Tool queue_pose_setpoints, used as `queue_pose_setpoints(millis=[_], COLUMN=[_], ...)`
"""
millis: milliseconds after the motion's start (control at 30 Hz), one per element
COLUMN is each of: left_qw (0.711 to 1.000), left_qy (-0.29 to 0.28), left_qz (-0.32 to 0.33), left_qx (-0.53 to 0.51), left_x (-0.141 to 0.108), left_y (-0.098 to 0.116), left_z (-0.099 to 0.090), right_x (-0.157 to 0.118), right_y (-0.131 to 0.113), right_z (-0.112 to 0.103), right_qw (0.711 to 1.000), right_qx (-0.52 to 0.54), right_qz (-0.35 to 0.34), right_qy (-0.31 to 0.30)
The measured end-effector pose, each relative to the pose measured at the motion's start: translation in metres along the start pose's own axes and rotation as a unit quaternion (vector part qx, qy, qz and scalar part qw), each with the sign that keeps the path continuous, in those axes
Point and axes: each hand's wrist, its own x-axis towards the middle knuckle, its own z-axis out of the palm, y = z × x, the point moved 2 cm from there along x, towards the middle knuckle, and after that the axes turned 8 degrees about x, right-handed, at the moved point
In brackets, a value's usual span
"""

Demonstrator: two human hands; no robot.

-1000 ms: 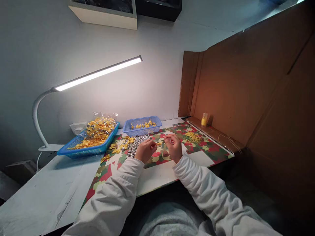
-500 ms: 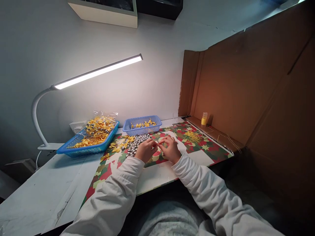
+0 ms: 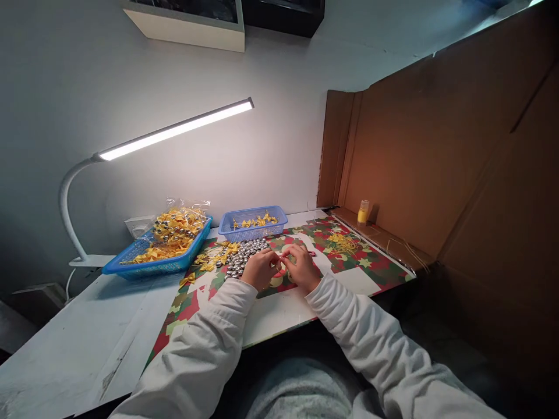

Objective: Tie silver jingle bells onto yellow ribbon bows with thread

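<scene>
My left hand [image 3: 261,269] and my right hand [image 3: 301,268] meet fingertip to fingertip over the patterned sheet [image 3: 262,294]. Both are pinched closed, and whatever is between the fingers is too small to make out. A pile of silver bells [image 3: 244,256] lies just beyond and left of my left hand. Yellow bows [image 3: 225,251] are scattered at the left of that pile, with one bow [image 3: 187,280] apart near the sheet's left edge. Thin yellow cords [image 3: 343,242] lie in a loose tangle to the right, beyond my right hand.
A blue basket [image 3: 152,270] heaped with yellow bows and bells stands at the left. Behind the bells is a smaller blue basket [image 3: 253,234] with some bows. A lamp [image 3: 179,129] reaches over from the left. Cardboard [image 3: 393,163] walls the right side, near a small yellow bottle [image 3: 362,213].
The fingers of both hands have shifted slightly while staying together. A small pink-red item now shows just right of my right hand's fingers. The view has moved a little.
</scene>
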Motion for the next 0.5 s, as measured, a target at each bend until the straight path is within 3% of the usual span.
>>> queue_pose_setpoints(millis=[233, 500], left_qw=[0.999, 0.993], left_qy=[-0.02, -0.056], left_qz=[-0.007, -0.04], left_qx=[-0.033, -0.093], left_x=[0.001, 0.0], left_y=[-0.0001, -0.004], left_z=[0.0002, 0.0073], right_x=[0.0029, 0.0003], right_y=[0.003, 0.0043], right_z=[-0.0029, 0.0014], right_qw=[0.999, 0.992], right_qx=[0.047, 0.115], right_qz=[0.007, 0.031], right_qy=[0.018, -0.04])
